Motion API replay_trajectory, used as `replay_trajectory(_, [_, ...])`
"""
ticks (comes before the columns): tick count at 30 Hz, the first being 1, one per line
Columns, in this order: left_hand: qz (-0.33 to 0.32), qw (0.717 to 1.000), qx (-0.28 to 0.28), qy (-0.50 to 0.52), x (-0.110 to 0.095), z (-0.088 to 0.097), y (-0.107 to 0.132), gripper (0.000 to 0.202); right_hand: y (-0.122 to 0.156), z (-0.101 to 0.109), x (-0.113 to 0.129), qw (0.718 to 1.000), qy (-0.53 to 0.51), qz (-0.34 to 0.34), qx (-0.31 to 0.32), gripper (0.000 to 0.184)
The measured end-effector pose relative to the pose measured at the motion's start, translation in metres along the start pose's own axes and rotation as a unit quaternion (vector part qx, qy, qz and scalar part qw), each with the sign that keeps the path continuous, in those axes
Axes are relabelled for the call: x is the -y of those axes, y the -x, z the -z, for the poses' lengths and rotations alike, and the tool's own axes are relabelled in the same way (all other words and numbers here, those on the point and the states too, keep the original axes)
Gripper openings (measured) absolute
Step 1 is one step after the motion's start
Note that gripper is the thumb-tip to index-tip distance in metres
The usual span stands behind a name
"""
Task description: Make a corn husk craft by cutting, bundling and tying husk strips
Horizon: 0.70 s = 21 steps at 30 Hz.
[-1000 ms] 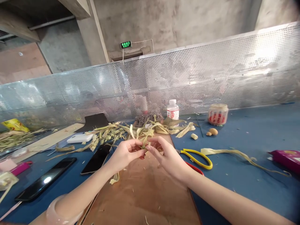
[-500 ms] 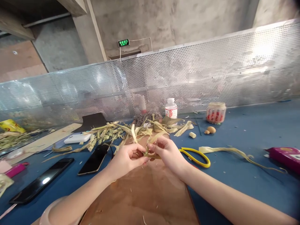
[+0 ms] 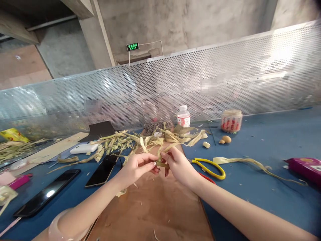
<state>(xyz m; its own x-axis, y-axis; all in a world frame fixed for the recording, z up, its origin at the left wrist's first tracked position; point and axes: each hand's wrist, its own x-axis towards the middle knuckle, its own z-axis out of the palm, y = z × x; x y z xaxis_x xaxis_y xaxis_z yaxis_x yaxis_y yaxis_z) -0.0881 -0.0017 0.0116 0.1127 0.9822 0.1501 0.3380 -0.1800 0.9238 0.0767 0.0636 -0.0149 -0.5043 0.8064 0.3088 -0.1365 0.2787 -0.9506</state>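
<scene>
Over the brown board [image 3: 150, 211], my left hand [image 3: 137, 168] and my right hand [image 3: 180, 166] work close together, fingertips nearly meeting. Both pinch a greenish dried husk strip [image 3: 162, 164], with a short piece of it showing between them. Paler husk ends rise from the fingers toward the heap of dried husks [image 3: 173, 135] behind. Part of the strip is hidden by the fingers. Just right of my right hand lie pliers with a yellow handle [image 3: 213, 167] and a red handle [image 3: 207, 178], their head hidden behind the hand.
Two dark phones [image 3: 47, 194] lie on the blue table left of the board. At the back stand a white bottle [image 3: 183, 117] and a clear jar [image 3: 231, 121] before a perforated metal screen [image 3: 160, 90]. A long husk [image 3: 250, 162] and a purple packet [image 3: 304, 170] lie right.
My fingers have shifted on the husk strip, and a short stretch of it now shows between the hands. My right hand has moved slightly, uncovering more of the red handle.
</scene>
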Motion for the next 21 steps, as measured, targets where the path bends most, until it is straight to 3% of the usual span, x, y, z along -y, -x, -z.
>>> replay_trajectory(12, [0.015, 1.0, -0.007, -0.014, -0.003, -0.004, -0.001, 0.018, 0.0, -0.003, 0.003, 0.996, -0.07, -0.013, 0.062, 0.016])
replay_trajectory(21, [-0.011, 0.999, 0.025, 0.027, -0.004, -0.005, 0.001, 0.018, 0.007, 0.005, 0.014, 0.994, 0.071, 0.035, 0.07, 0.019])
